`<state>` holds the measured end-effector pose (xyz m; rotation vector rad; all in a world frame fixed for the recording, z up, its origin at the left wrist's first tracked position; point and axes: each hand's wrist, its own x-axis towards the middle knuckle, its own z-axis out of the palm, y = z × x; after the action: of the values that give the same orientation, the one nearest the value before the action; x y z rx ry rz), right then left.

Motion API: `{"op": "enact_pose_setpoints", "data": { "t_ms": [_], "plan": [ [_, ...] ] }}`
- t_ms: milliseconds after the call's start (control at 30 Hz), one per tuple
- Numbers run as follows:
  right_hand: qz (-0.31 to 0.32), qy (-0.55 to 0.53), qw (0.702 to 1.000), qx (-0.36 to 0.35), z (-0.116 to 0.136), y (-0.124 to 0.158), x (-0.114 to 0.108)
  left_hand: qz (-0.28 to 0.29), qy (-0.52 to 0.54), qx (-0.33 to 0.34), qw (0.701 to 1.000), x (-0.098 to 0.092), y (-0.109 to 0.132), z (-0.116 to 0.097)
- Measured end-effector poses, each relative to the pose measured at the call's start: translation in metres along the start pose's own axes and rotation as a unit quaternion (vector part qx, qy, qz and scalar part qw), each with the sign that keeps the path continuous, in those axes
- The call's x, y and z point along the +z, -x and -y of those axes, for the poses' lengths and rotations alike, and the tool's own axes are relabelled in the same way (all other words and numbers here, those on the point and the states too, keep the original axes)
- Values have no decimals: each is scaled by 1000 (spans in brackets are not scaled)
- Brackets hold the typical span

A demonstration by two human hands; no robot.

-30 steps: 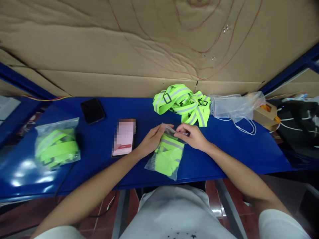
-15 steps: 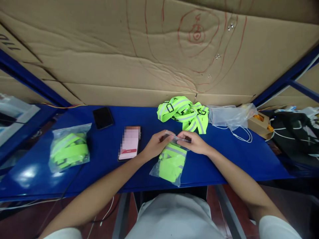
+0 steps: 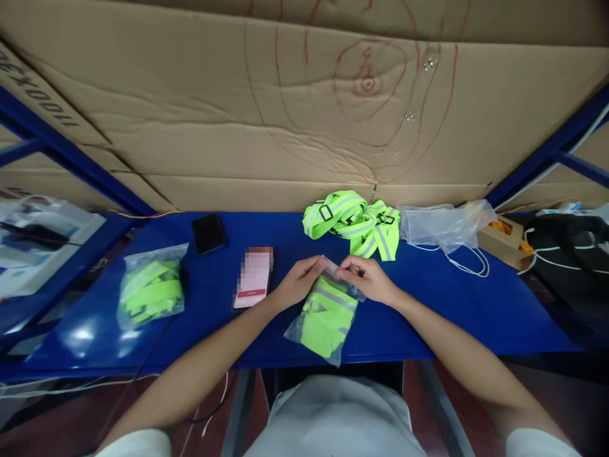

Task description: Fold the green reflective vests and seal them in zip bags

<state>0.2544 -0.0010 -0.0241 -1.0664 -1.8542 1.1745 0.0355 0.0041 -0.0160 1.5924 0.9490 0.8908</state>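
Observation:
A clear plastic bag (image 3: 324,320) holding a folded neon-green reflective strap lies on the blue table (image 3: 476,304) in front of me. My left hand (image 3: 297,281) pinches the bag's top edge from the left. My right hand (image 3: 367,278) pinches the same edge from the right, fingertips almost touching the left hand's. Behind them lies a loose heap of neon-green reflective straps (image 3: 354,220) with black buckles.
A second filled bag (image 3: 151,292) lies at the left. A lit phone (image 3: 254,277) and a dark phone (image 3: 208,232) lie left of my hands. Empty clear bags (image 3: 440,223), a white cable (image 3: 469,259) and a small cardboard box (image 3: 499,232) sit at the right. A cardboard wall (image 3: 285,127) backs the table.
My right fingers have slid left along the bag's top edge toward my left hand. The camera view has tilted up slightly.

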Motion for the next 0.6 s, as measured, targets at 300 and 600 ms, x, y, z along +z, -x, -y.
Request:
{"op": "enact_pose_setpoints", "data": {
  "t_ms": [300,600],
  "plan": [
    [-10,-65,998,-16,8,5,1,2,-41,-24,999,-4,36,-19],
    [88,6,993,-84,14,13,9,-404,-224,-51,885,-70,124,-24]
  ]
}}
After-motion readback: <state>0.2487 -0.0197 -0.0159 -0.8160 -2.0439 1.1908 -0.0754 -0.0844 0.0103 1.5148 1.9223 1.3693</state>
